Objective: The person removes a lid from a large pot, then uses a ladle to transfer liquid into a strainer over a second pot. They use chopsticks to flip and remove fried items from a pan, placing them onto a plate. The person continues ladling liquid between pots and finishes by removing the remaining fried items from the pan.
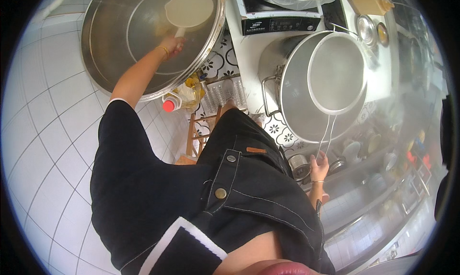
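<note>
On the left, my left hand [173,47] grips the handle of a pale scoop [189,9]. The scoop's round bowl is over the inside of a large round stainless steel vessel [107,41]; whether it touches anything below is unclear. On the right, my right hand [319,167] holds the long wire handle of a round fine-mesh strainer [337,73]. The strainer lies across the mouth of a tall stainless steel stockpot [291,109] with a side handle. Haze blurs the pot's inside.
A black induction cooker [281,24] sits on the white counter [248,55]. A plastic bottle with a red cap [169,105] is beside the vessel, above a wooden stool [194,135]. A steel pot [299,166] and a yellowish squeeze bottle [371,4] are at right.
</note>
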`<state>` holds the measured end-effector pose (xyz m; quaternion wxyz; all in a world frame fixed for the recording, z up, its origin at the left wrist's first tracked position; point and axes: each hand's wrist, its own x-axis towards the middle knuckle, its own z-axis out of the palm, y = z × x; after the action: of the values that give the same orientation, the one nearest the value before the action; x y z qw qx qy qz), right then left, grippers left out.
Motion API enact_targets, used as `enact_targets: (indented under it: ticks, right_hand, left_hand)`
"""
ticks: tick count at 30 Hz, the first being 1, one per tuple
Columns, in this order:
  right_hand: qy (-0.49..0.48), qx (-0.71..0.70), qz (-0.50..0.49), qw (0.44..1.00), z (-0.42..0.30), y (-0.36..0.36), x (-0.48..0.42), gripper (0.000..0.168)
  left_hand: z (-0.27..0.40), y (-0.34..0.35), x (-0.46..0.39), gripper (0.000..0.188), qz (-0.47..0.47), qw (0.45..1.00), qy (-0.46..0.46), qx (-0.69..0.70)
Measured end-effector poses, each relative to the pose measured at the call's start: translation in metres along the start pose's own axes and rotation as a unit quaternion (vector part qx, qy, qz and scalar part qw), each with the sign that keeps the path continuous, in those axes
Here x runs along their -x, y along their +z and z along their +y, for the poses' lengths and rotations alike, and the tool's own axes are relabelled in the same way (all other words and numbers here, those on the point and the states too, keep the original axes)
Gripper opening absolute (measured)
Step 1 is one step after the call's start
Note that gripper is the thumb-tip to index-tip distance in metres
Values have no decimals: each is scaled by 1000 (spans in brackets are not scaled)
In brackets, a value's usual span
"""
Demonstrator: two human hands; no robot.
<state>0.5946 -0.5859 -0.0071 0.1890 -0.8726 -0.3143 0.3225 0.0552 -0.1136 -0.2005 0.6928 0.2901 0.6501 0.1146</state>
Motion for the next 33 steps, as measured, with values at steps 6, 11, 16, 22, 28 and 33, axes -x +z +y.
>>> enact_targets:
  ticks: [6, 11, 16, 22, 28, 33]
  right_hand:
    - [34, 4, 1, 999, -19, -1, -1, 39]
    - [-54, 27, -5, 998, -35, -4, -6, 42]
    - [-20, -69, -71, 995, -25, -5, -9, 52]
    - [-4, -226, -170, 959, -35, -12, -12, 54]
    - [2, -285, -211, 935, -34, -23, -13, 52]
    - [-10, -312, -225, 923, -25, -22, -17, 49]
  left_hand:
    - [50, 11, 99, 19, 5, 999, 34, -6]
    - [75, 12, 176, 19, 29, 997, 63, 17]
    - [112, 41, 263, 19, 56, 993, 99, -38]
    - [129, 94, 326, 20, 27, 988, 141, -53]
    - [129, 179, 369, 18, -19, 987, 147, -67]
    - [123, 233, 361, 16, -61, 979, 146, -129]
